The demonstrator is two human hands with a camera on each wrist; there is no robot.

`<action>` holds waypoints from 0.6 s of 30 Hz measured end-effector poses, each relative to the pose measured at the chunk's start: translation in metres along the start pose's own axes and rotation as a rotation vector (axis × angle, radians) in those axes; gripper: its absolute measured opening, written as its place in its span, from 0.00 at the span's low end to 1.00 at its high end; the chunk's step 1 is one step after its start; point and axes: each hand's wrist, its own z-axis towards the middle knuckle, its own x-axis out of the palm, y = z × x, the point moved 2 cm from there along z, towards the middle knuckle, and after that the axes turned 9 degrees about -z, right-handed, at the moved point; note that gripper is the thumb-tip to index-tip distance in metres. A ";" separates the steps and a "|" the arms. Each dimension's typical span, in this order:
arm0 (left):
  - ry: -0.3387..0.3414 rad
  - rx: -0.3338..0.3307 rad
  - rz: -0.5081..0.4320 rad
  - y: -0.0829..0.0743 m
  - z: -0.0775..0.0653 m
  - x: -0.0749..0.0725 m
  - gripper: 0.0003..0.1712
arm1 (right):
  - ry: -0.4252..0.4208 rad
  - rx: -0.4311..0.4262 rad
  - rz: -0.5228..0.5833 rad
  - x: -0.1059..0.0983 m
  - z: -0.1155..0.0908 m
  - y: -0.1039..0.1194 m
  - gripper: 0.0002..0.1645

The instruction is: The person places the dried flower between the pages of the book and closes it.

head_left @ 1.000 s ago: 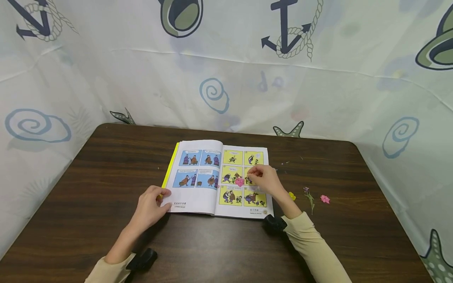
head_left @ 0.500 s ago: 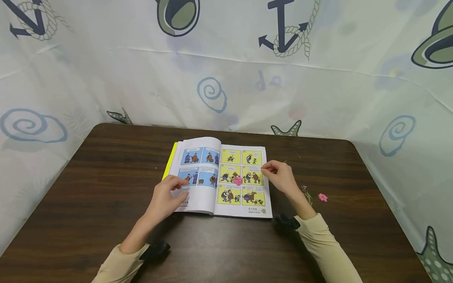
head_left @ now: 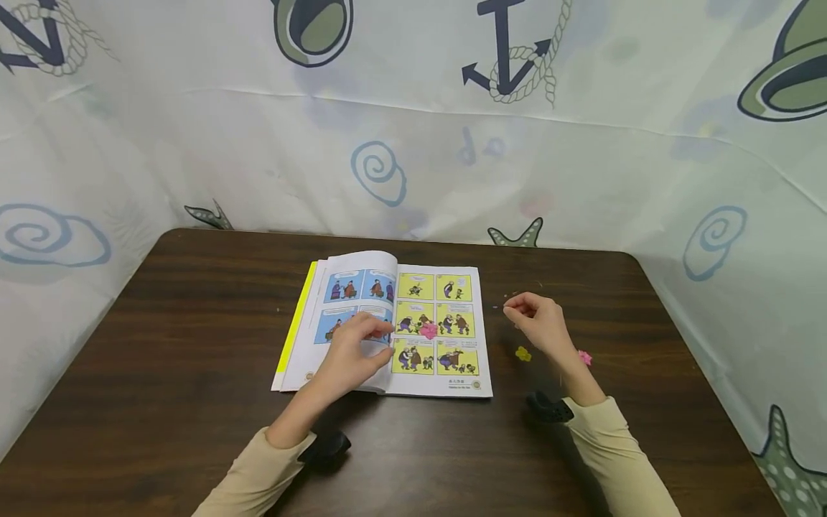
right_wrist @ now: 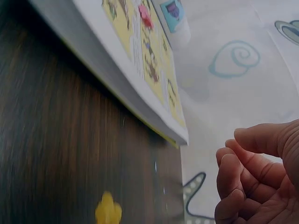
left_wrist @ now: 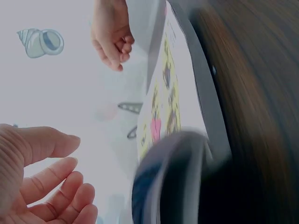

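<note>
An open comic book (head_left: pixel 423 385) lies on the dark wooden table, with a pink flower (head_left: pixel 428 330) on its right-hand page. Its left-hand pages curve upward at the spine. My left hand (head_left: pixel 349 355) hovers over the lower left page, thumb and fingers apart; the left wrist view shows nothing between them. Beyond the book's right edge is my right hand (head_left: pixel 543 329), its fingers loosely curled and the thumb close to the index finger, with nothing visible in them. A yellow flower (head_left: pixel 523 354) lies just below that hand. Another pink flower (head_left: pixel 584 357) is partly covered by the right wrist.
Tiny pale bits (head_left: pixel 495 306) are scattered on the table right of the book. Black wrist devices (head_left: pixel 326 446) sit under both sleeves. A pale printed cloth (head_left: pixel 426 165) hangs behind the table's far edge (head_left: pixel 388 240).
My left hand has moved from the book's lower left edge rightward over the page. My right hand has drawn away from the right page to the table, now covering the purple sprig seen earlier.
</note>
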 end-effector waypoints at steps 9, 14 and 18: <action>0.091 0.067 -0.084 -0.011 0.012 0.036 0.17 | -0.023 0.004 -0.014 -0.020 -0.010 -0.018 0.06; 0.134 0.135 -0.098 -0.017 0.017 0.058 0.18 | -0.036 0.021 -0.037 -0.030 -0.017 -0.029 0.06; 0.182 0.121 -0.124 -0.022 0.020 0.072 0.17 | -0.043 0.056 -0.057 -0.037 -0.021 -0.036 0.07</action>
